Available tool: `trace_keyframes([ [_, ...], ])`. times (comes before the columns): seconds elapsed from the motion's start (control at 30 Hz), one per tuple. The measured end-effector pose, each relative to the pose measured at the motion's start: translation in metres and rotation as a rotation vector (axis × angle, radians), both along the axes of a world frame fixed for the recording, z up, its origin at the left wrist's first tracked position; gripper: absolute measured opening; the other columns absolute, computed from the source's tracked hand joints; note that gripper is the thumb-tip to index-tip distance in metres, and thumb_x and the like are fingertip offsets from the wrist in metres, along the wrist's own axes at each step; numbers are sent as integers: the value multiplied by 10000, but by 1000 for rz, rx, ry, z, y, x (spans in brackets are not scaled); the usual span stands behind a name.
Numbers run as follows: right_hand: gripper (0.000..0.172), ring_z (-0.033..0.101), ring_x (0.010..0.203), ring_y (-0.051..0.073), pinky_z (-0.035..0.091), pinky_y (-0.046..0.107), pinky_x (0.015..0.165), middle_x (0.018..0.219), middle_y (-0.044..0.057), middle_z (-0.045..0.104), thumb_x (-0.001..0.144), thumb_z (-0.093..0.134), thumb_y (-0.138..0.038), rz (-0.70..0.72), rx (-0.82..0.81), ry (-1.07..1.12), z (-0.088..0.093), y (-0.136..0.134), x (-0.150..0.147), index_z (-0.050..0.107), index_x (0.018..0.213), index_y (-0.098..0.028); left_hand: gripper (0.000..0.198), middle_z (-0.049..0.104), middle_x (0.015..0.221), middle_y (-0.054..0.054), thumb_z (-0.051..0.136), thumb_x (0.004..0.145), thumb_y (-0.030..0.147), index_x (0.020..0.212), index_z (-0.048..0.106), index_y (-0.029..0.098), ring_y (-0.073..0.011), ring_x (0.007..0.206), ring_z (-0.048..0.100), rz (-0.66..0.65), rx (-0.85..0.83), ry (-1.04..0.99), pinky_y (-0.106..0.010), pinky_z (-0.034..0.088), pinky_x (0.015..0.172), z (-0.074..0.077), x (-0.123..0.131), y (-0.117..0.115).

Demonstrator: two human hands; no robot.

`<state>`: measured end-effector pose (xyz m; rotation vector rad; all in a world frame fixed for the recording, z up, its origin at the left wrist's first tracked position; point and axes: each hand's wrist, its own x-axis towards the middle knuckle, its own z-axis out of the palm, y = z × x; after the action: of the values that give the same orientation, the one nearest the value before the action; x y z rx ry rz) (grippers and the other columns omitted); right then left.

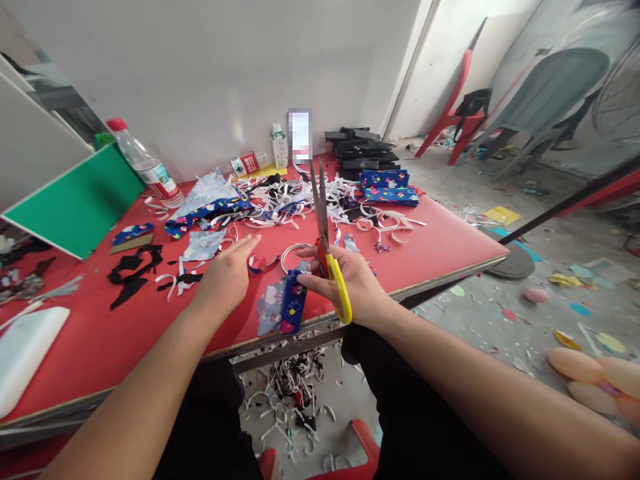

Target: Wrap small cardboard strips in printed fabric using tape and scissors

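Note:
My right hand (355, 280) grips scissors with yellow and red handles (341, 287), blades pointing up and nearly together. Its thumb and fingertips also pinch a folded blue printed fabric piece (293, 303), with the pale grey-blue underside showing, at the table's front edge. Over the red tabletop, my left hand (227, 273) is stretched out with fingers extended and nothing in it. Just beyond it lies a small light-blue fabric square (204, 245). A white ring-shaped strip (293, 257) is partly hidden behind my right fingers.
White and dark trimmings (280, 203) spread across the table. At the back stand black stacked pieces (360, 150), a phone (300, 137), a small carton (279, 145) and a red-capped bottle (155, 175). Folded blue fabric (387, 187) lies right; a green board (80, 200) leans left.

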<state>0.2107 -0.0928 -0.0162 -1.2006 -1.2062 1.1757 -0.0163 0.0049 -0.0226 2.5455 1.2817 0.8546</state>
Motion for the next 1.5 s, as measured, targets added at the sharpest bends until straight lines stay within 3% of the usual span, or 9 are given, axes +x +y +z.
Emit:
trace_keyframes([
  [0.17, 429, 600, 720, 137, 539, 314, 696, 796, -30, 620, 726, 873, -301, 38, 39, 62, 2, -3, -1, 722, 1115, -205, 261, 765, 871, -110, 589, 988, 388, 867, 750, 222, -294, 915, 733, 118, -30, -203, -423, 565, 908, 16, 3, -15],
  [0.33, 312, 692, 871, 174, 573, 331, 800, 949, -1, 702, 782, 858, -232, 155, 201, -11, 8, -11, 2, 742, 1070, -258, 533, 769, 943, -128, 641, 933, 689, 1215, 744, 248, -269, 838, 759, -398, -1184, -653, -355, 599, 701, 22, 18, -56],
  [0.43, 300, 714, 928, 174, 573, 328, 857, 1000, -8, 729, 816, 837, -183, 204, 257, -56, 8, -16, 6, 737, 1081, -280, 619, 744, 863, -97, 777, 844, 673, 1291, 720, 248, -204, 715, 710, -473, -1410, -694, -288, 554, 635, 20, 19, -66],
  [0.57, 313, 704, 904, 180, 562, 342, 855, 988, -4, 743, 826, 835, -220, 186, 289, -139, 4, -15, 9, 723, 1113, -277, 622, 681, 722, -75, 690, 865, 751, 968, 786, 146, -129, 575, 580, -364, -1449, -700, -232, 445, 529, 19, 17, -61],
  [0.67, 311, 692, 930, 205, 552, 364, 855, 996, 26, 738, 801, 860, -338, 148, 255, -154, 2, -13, 9, 715, 1059, -242, 485, 612, 639, -19, 797, 852, 610, 834, 736, 129, -72, 501, 468, -250, -1474, -634, -187, 328, 453, 19, 16, -57],
  [0.8, 499, 567, 673, 161, 480, 312, 619, 758, -34, 600, 747, 861, -551, 64, -50, -250, 9, -19, 20, 640, 1045, -218, 381, 659, 772, -1, 837, 863, 516, 945, 682, 178, -99, 634, 589, -186, -1278, -719, -195, 491, 577, 20, 9, -58],
  [0.97, 486, 481, 634, 163, 370, 298, 566, 726, -36, 580, 739, 835, -593, 174, -246, -848, 23, -33, 43, 570, 942, -240, 293, 663, 877, 8, 742, 963, 470, 1119, 683, 228, -99, 715, 615, -177, -1099, -679, -193, 533, 645, 25, 0, -64],
  [1.23, 444, 643, 797, 236, 458, 321, 670, 955, 55, 735, 755, 798, -572, 308, -282, -973, 23, -42, 46, 577, 954, -243, 276, 660, 804, -20, 716, 952, 458, 950, 667, 186, -118, 634, 615, -238, -1164, -686, -194, 496, 537, 25, 8, -59],
  [1.5, 396, 451, 581, 143, 346, 280, 533, 657, -50, 565, 857, 706, -601, 311, -245, -968, 20, -43, 47, 533, 854, -244, 239, 697, 850, -43, 736, 932, 410, 971, 690, 179, -108, 622, 603, -225, -1227, -719, -184, 500, 526, 22, 17, -59],
])
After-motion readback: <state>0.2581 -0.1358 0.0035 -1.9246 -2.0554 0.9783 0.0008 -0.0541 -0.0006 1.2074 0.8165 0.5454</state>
